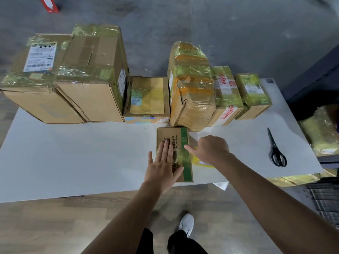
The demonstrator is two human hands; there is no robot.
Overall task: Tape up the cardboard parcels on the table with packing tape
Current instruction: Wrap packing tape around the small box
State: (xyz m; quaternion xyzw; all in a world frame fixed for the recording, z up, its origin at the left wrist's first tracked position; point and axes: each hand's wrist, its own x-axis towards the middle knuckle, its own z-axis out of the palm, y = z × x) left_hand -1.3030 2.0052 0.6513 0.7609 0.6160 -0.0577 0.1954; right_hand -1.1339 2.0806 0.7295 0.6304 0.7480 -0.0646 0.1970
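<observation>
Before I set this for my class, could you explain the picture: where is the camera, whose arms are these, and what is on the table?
There is no machine: the one picture comes from a camera worn on a person's head, looking down at their own bare arms. The left hand lies flat on a small cardboard box with a green stripe, on the white table. The right hand seems to grip a yellow roll of tape, mostly hidden under it; shiny tape already crosses the box. A row of parcels, most wrapped in tape, stands along the far edge. Scissors lie to the right, untouched.
</observation>
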